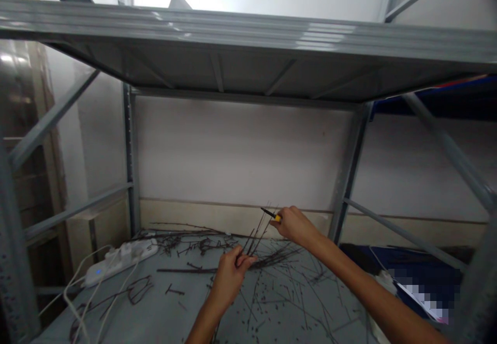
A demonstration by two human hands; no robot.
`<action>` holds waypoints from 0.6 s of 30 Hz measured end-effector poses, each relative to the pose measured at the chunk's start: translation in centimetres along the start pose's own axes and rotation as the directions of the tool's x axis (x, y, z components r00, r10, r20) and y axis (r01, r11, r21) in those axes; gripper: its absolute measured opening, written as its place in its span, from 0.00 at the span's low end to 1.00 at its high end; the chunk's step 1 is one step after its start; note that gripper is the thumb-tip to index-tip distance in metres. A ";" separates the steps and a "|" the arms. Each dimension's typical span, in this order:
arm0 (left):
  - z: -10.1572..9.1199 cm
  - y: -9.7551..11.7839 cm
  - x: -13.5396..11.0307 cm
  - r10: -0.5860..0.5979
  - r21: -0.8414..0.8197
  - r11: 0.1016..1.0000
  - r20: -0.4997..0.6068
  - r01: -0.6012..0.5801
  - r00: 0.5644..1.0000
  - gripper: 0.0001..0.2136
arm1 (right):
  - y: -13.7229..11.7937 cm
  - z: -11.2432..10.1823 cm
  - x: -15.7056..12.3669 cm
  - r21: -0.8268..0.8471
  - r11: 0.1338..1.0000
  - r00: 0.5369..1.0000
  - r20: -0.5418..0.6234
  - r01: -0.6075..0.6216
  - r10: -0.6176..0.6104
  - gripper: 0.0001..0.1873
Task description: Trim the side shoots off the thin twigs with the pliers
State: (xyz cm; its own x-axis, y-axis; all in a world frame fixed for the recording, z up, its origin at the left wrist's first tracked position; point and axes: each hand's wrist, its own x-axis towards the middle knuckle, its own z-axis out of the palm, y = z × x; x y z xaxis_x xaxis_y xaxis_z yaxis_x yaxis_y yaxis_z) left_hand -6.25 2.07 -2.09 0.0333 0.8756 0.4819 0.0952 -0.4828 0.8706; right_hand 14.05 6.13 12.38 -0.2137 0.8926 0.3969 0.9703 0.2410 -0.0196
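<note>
My left hand [231, 275] pinches a small bunch of thin dark twigs [253, 241] that stick up and away from my fingers. My right hand [295, 226] grips a yellow-handled tool [270, 213] with a slim black tip, which points left, close to the tops of those twigs. The tool's handle is mostly hidden in my fingers. Many loose twigs and short cut pieces [279, 282] lie scattered under both hands on a grey metal shelf [182, 307].
A white power strip [120, 262] with a blue light and white cables [89, 295] lies at the shelf's left. A steel upper shelf [233, 38] spans overhead, held by a metal upright [349, 173]. Dark blue material [388, 263] and a pixelated patch lie at right.
</note>
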 end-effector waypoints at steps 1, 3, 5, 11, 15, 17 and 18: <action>0.0 0.0 0.0 -0.005 -0.013 1.000 -0.004 0.005 1.000 0.21 | -0.1 0.1 0.0 0.002 1.000 1.000 -0.004 0.006 -0.006 0.15; 0.1 0.0 -0.1 -0.014 -0.034 0.999 -0.016 0.014 1.000 0.21 | -0.4 0.3 0.2 0.010 1.000 1.000 -0.010 0.018 -0.018 0.16; 0.0 0.0 0.0 -0.029 -0.059 0.998 -0.041 0.026 0.999 0.22 | -0.7 0.5 0.5 0.020 0.999 1.000 -0.011 0.026 -0.026 0.17; -1.6 -0.2 0.6 -0.103 -0.201 0.976 -0.115 0.078 0.988 0.22 | -1.0 0.3 1.6 0.076 0.996 0.999 0.000 0.045 -0.045 0.18; -2.9 0.1 0.8 -0.130 -0.266 0.959 -0.124 0.094 0.984 0.22 | -1.9 0.8 1.2 0.112 0.990 0.995 0.026 0.089 -0.092 0.17; -3.4 0.2 0.8 -0.135 -0.311 0.946 -0.128 0.090 0.983 0.22 | -2.7 1.3 0.8 0.129 0.986 0.993 0.033 0.106 -0.111 0.16; -3.5 0.3 0.9 -0.141 -0.336 0.937 -0.124 0.092 0.982 0.23 | -3.1 1.7 0.5 0.137 0.984 0.992 0.036 0.111 -0.117 0.15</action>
State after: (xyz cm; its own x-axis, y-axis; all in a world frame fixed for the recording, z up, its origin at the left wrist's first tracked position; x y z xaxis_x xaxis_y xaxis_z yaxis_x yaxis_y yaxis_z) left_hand -9.69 2.64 -1.07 -0.1044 0.9260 0.3627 -0.2425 -0.3774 0.8937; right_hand 10.78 6.49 11.13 -0.3301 0.8714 0.3629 0.9158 0.3889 -0.1007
